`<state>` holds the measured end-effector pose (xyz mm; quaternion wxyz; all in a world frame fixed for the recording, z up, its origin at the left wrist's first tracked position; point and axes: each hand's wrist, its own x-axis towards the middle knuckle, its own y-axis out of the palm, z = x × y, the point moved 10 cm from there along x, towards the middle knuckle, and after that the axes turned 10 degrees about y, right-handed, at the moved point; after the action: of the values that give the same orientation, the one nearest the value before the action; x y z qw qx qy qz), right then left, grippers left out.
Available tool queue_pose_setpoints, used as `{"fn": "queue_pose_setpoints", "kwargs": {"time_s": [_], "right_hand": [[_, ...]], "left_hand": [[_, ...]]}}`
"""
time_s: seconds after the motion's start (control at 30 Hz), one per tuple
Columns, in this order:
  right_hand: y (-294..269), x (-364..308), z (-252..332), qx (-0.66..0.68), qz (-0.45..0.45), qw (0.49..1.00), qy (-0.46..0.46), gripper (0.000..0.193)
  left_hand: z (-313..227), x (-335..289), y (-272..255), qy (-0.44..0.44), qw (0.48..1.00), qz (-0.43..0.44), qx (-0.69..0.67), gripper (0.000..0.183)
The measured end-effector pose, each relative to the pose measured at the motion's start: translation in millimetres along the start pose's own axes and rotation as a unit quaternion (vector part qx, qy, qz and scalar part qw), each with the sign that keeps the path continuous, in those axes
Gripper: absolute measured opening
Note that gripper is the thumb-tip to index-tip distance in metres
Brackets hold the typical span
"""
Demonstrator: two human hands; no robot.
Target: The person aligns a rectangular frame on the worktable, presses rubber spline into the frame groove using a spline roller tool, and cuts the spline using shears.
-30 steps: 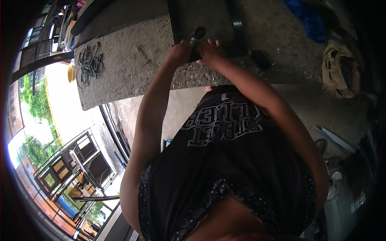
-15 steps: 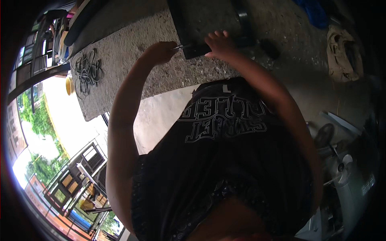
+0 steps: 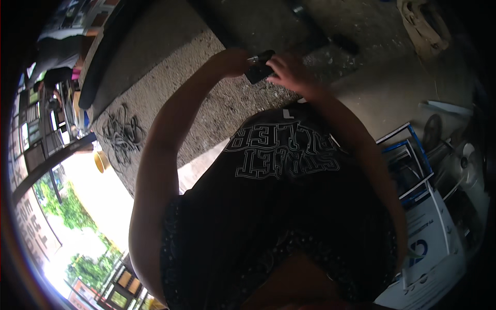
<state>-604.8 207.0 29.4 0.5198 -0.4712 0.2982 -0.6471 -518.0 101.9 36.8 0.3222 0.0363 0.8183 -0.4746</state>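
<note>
A black rectangular frame (image 3: 216, 23) lies on the rough, dusty worktable, its near corner pointing toward me. At this corner my left hand (image 3: 231, 62) is closed, with a small silver metal piece (image 3: 252, 59) showing at its fingertips, against the frame; the rest of that piece is hidden. My right hand (image 3: 292, 73) grips the same corner from the right, its thumb and fingers bent around the dark bar. The two hands are a short way apart. Shadow hides fine detail there.
A tangled dark cord (image 3: 123, 133) lies on the table's left part. Beige cloth (image 3: 424, 28) is at the far right. Blue-edged frames (image 3: 413, 160), a white printed panel (image 3: 431, 243) and a fan-like thing (image 3: 465, 161) stand at right. Another person (image 3: 61, 53) is at far left.
My view has swung. My left hand has come nearer my right one. My right hand's fingers, spread before, now bend around the frame's corner.
</note>
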Motion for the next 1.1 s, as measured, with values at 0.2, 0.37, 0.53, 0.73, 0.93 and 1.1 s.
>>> {"fn": "queue_pose_setpoints", "kwargs": {"time_s": [0.2,0.37,0.53,0.73,0.93,1.1], "right_hand": [[22,-6,41,0.043,-0.024,0.998,-0.038,0.063],[35,-5,23,0.001,0.019,0.999,0.033,0.06],[34,-4,23,0.009,0.006,0.999,0.036,0.057],[32,-1,19,0.011,0.028,0.998,0.05,0.053],[27,-1,18,0.03,0.017,0.998,0.043,0.052],[21,-1,18,0.041,-0.015,0.999,0.029,0.051]], "left_hand": [[-7,45,-9,0.09,0.995,-0.025,0.019,0.03],[-27,69,-23,0.152,0.986,-0.073,0.006,0.031],[-40,93,-33,0.174,0.981,-0.075,0.041,0.032],[-62,120,-43,0.155,0.985,-0.054,0.044,0.031],[-83,135,-53,0.12,0.989,-0.046,0.078,0.03],[-88,113,-53,0.103,0.987,-0.109,0.06,0.031]]}}
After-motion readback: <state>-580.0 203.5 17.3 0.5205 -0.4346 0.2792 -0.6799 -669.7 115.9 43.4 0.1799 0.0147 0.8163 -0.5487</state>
